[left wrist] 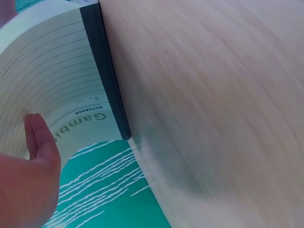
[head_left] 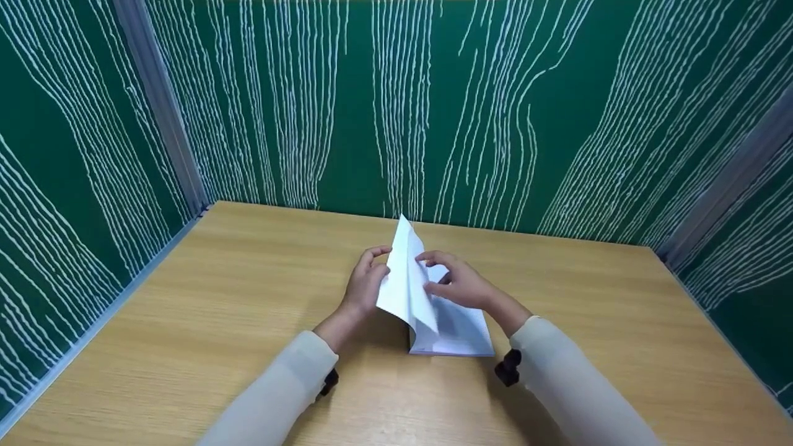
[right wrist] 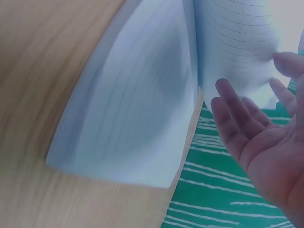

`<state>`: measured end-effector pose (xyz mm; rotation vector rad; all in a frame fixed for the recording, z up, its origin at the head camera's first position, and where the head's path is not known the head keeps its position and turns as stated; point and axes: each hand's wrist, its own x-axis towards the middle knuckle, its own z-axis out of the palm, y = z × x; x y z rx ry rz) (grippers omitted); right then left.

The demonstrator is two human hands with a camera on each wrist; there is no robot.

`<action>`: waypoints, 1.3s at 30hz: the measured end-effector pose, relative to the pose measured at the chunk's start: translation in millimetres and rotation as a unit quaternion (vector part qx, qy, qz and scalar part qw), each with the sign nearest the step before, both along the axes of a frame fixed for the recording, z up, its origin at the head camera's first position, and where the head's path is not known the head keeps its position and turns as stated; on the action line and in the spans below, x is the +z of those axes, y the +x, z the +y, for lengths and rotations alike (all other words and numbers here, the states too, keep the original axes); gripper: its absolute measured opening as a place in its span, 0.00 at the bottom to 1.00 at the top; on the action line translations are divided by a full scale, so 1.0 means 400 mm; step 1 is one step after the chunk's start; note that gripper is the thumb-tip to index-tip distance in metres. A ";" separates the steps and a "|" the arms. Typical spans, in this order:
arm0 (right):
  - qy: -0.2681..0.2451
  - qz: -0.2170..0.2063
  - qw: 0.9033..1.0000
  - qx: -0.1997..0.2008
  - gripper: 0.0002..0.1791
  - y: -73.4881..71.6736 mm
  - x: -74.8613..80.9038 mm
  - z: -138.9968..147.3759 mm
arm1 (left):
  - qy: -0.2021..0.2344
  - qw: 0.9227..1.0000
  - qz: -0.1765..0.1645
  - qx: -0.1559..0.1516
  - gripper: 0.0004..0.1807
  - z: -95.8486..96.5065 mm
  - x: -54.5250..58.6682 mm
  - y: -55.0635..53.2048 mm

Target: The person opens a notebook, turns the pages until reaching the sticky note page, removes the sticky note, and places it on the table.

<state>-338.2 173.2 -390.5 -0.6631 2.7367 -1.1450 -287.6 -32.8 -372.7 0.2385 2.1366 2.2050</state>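
A notebook (head_left: 461, 328) lies on the table with its cover and several leaves raised upright and fanned. My left hand (head_left: 365, 282) grips the raised part by its left edge. From the left wrist view, the lined cover (left wrist: 61, 71) bends up from a dark spine (left wrist: 105, 71), and two fingers (left wrist: 40, 135) rest against it. Beside the raised leaves, on their right, my right hand (head_left: 461, 282) has its fingers spread and loosely bent, fingertips near or touching the paper. The right wrist view shows ruled leaves (right wrist: 242, 42) standing beside that hand and flatter pages (right wrist: 128, 114) below.
The wooden table (head_left: 248, 272) extends around the notebook. Green panels with white wavy lines (head_left: 353, 124) stand behind it and along both sides. A dark device (head_left: 508, 368) sits at the right wrist, and another (head_left: 329, 382) at the left.
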 end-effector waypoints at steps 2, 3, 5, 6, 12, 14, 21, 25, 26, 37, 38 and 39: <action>0.002 0.003 1.000 0.011 0.29 0.007 0.002 -0.010 | 0.007 1.000 -0.006 -0.001 0.22 0.001 -0.014 -0.012; 0.002 0.003 1.000 0.017 0.31 0.010 0.002 -0.014 | 0.009 1.000 -0.009 -0.002 0.22 0.001 -0.020 -0.017; 0.002 0.000 1.000 0.026 0.34 0.015 0.003 -0.021 | 0.013 1.000 -0.014 -0.004 0.23 0.003 -0.033 -0.027; 0.001 -0.001 1.000 0.029 0.35 0.016 0.002 -0.024 | 0.015 1.000 -0.015 -0.004 0.24 0.004 -0.037 -0.030; -0.006 -0.022 1.000 0.021 0.41 0.021 -0.002 -0.039 | 0.020 1.000 -0.014 -0.006 0.27 0.007 -0.047 -0.038; -0.007 -0.028 0.999 0.016 0.43 0.023 -0.004 -0.042 | 0.019 1.000 -0.019 -0.004 0.26 0.005 -0.046 -0.038; 0.004 -0.030 1.000 0.010 0.55 0.036 -0.016 -0.055 | 0.002 1.000 -0.031 0.004 0.22 -0.008 -0.041 -0.038; 0.009 -0.019 1.000 0.005 0.57 0.041 -0.017 -0.066 | -0.007 0.999 -0.034 0.011 0.22 -0.013 -0.048 -0.044; 0.008 -0.016 1.000 0.003 0.57 0.042 -0.017 -0.069 | -0.004 0.999 -0.037 0.011 0.22 -0.014 -0.047 -0.044; 0.000 0.006 1.000 -0.012 0.57 0.051 -0.021 -0.101 | 0.003 0.999 -0.043 0.008 0.25 -0.030 -0.041 -0.048; -0.002 0.005 1.000 -0.015 0.58 0.052 -0.021 -0.105 | 0.003 0.999 -0.042 0.009 0.25 -0.031 -0.040 -0.049; -0.002 0.002 1.000 -0.018 0.58 0.052 -0.020 -0.108 | 0.002 0.999 -0.042 0.009 0.24 -0.033 -0.040 -0.049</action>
